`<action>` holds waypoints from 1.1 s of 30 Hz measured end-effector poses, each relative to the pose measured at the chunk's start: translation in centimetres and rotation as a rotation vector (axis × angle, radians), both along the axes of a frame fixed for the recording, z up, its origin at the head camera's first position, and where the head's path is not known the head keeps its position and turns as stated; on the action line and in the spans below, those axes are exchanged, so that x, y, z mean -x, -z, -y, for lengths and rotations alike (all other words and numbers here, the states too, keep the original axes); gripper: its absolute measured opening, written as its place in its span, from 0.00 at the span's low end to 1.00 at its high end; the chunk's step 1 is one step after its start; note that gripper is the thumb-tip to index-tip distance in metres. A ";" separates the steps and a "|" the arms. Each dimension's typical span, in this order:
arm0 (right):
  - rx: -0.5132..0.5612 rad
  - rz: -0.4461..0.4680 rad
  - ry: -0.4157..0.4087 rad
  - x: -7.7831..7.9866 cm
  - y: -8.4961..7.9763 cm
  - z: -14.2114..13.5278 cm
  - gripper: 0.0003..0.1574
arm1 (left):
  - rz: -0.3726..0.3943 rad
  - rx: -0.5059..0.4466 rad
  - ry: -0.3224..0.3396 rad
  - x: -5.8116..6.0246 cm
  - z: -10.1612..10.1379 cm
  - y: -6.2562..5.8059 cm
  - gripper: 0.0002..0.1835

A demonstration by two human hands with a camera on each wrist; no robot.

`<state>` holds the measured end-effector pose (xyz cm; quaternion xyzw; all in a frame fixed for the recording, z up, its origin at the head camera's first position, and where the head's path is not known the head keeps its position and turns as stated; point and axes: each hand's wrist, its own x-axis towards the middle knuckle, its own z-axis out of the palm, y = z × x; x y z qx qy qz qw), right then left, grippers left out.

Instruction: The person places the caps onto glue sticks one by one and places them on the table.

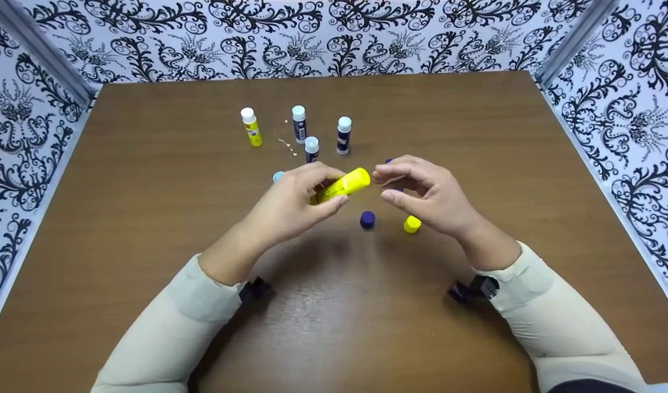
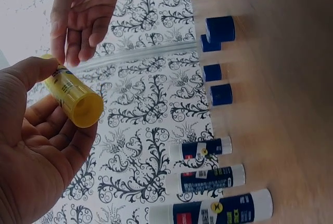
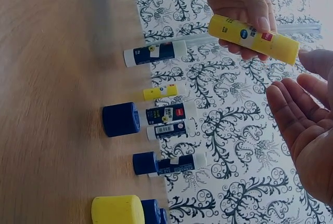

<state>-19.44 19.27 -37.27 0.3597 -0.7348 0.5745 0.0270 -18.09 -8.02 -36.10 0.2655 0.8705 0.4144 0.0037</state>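
My left hand (image 1: pixel 293 199) grips a yellow glue stick (image 1: pixel 344 184) above the table, thumb on one side and fingers on the other. The tube is tilted, with one end towards my right hand (image 1: pixel 435 196). In the left wrist view its opposite end shows a round hollow. My right hand is held apart from the other, fingers loosely bent and gripping nothing. Its fingertips are right by the end of the glue stick. Below, on the table, are a dark blue cap (image 1: pixel 367 220) and a yellow cap (image 1: pixel 412 224).
Behind my hands stand a yellow glue stick with a white end (image 1: pixel 252 128) and several navy ones (image 1: pixel 343 136). More blue caps (image 2: pixel 221 94) are partly hidden by my right hand in the head view. Patterned walls (image 1: pixel 334 38) border the brown table (image 1: pixel 312 327). Pale crumbs lie between the sticks.
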 end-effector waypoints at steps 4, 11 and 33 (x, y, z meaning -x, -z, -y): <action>0.004 0.002 0.010 0.1 0.1 0.0 0.24 | -0.021 -0.054 -0.027 0.2 0.6 0.0 0.15; 0.000 -0.009 0.027 0.4 0.3 0.0 0.23 | -0.024 -0.149 -0.089 0.7 1.8 0.0 0.15; -0.030 -0.013 0.036 0.7 0.6 -0.2 0.22 | -0.018 -0.424 -0.345 3.8 4.9 1.1 0.17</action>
